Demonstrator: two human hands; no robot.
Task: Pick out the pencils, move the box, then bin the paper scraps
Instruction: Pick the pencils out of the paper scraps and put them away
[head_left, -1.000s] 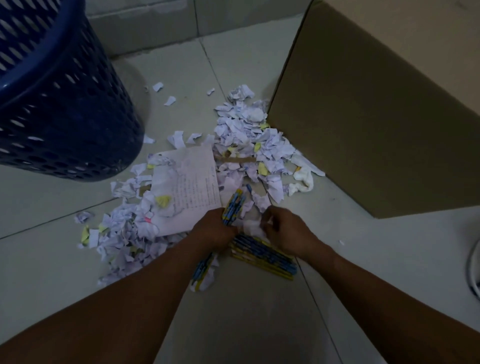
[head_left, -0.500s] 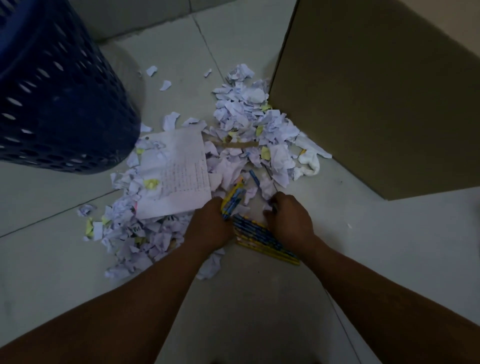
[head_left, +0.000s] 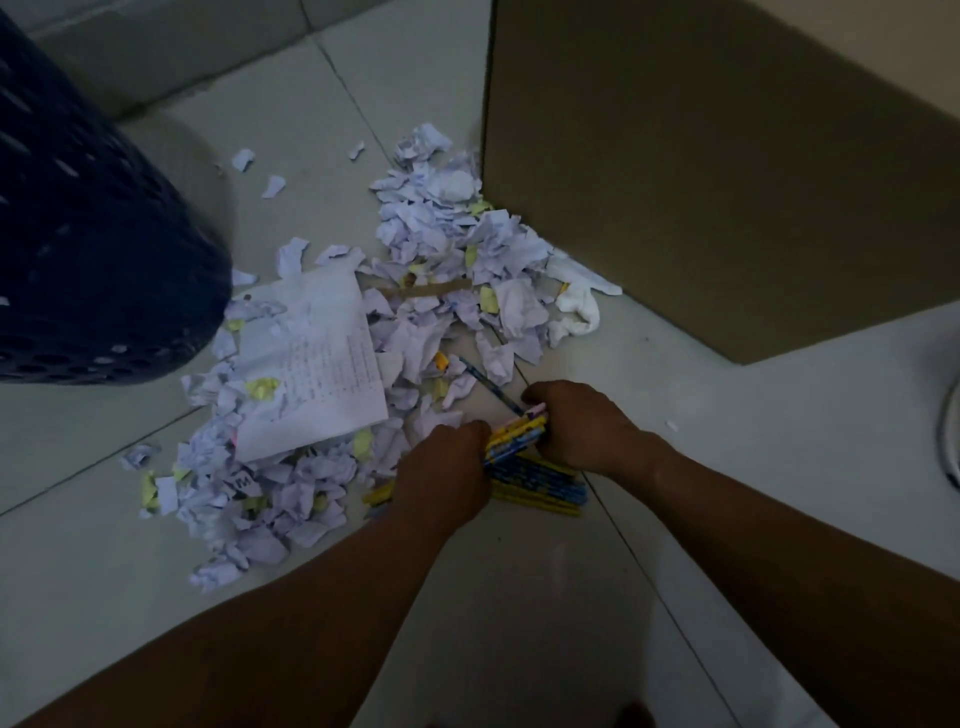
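Low in the middle of the frame, the 2 hands close on 1 bunch of blue-and-yellow pencils (head_left: 515, 439). The left hand (head_left: 441, 470) curls round its near part and the right hand (head_left: 584, 426) grips its far end. Loose pencils (head_left: 543, 486) lie on the floor (head_left: 727, 415) just beneath. Paper scraps (head_left: 441, 249) fill the centre, between the blue bin (head_left: 78, 234) at upper left and the cardboard box (head_left: 701, 182) at upper right.

Floor (head_left: 779, 441): pale tiles, dim light, dark grout lines running diagonally.
Wall base (head_left: 182, 47): pale ledge along top left.
Curved white object (head_left: 946, 441): right edge, cut off, kind unclear.
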